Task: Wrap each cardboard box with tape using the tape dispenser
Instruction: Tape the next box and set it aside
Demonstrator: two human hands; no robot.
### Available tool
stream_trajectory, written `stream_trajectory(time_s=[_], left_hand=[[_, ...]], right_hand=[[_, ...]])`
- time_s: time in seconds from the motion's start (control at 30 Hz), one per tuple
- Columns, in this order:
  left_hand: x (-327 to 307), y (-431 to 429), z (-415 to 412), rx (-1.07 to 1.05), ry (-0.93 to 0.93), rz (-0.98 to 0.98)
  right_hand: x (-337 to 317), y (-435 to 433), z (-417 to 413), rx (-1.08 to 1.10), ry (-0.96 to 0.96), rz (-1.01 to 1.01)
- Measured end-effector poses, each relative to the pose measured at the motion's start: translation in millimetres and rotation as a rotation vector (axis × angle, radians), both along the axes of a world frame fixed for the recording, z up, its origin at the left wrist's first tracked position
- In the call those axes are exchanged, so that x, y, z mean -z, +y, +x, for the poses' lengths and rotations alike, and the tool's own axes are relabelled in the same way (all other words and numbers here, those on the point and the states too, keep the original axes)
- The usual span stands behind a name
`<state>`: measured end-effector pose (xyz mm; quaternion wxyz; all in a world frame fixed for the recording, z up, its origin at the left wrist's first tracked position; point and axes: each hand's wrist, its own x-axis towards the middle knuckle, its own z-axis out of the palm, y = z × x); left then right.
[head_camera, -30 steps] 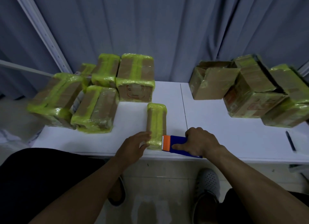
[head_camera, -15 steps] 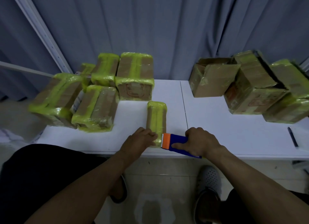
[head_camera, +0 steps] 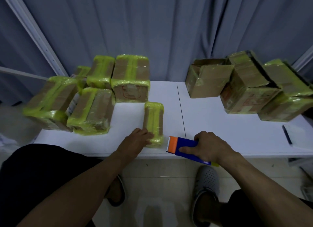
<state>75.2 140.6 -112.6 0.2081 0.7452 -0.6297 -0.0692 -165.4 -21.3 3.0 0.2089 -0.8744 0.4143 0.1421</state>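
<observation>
Nearest, at the bench's (head_camera: pixel 220 133) front edge, the right hand (head_camera: pixel 211 147) is curled round the blue body of the tape dispenser (head_camera: pixel 184 146), thumb along its near side. The orange cutter end points toward 9 o'clock. At about 10 o'clock from that end, just beside it but not touching, stands the narrow box (head_camera: pixel 153 120), already banded in yellow-green tape. Its long axis runs 6 to 12 o'clock, so the dispenser lies crosswise to it.

The left hand (head_camera: pixel 135 140) is the nearer of the two to the box. Its fingers lie fairly flat against the near left corner, resting there rather than gripping. Any next pass would likely turn on this: the left hand steadies or turns the box while the dispenser closes the small gap from 3 o'clock.

Farther out at 10 to 11 o'clock sits the wrapped pile (head_camera: pixel 91 108), its boxes touching one another. At 1 to 2 o'clock, well apart, stands the right-hand group (head_camera: pixel 245 91), which looks less fully taped, one box with a loose flap. A pen (head_camera: pixel 286 136) lies at 3 o'clock.
</observation>
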Motion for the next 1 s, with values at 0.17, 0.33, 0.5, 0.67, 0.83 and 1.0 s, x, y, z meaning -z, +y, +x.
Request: stream_trajectory(time_s=[0.17, 0.33, 0.5, 0.67, 0.83, 1.0], left_hand=[[6.4, 1.7, -3.2, 0.009, -0.197, 0.166], [-2.0, 1.9, -9.5, -0.027, -0.098, 0.103], [-9.0, -6.2, -12.2, -0.118, 0.097, 0.122], [-3.7, -8.2, -5.5, -0.078, 0.109, 0.145], [2.2, -8.2, -1.1, -0.088, 0.185, 0.136], [3.7, -5.6, -6.8, -0.053, 0.163, 0.021]], right_hand=[[8.6, -4.0, 3.2, -0.009, 0.026, -0.040], [15.5, -6.3, 7.3, -0.015, 0.039, -0.050], [6.8, -2.3, -0.1, -0.008, -0.014, 0.003], [-5.1, 1.1, -12.8, 0.007, -0.012, -0.003], [3.4, -6.2, -15.1, 0.036, 0.034, -0.005], [29.1, -8.1, 0.1, 0.030, 0.090, -0.118]])
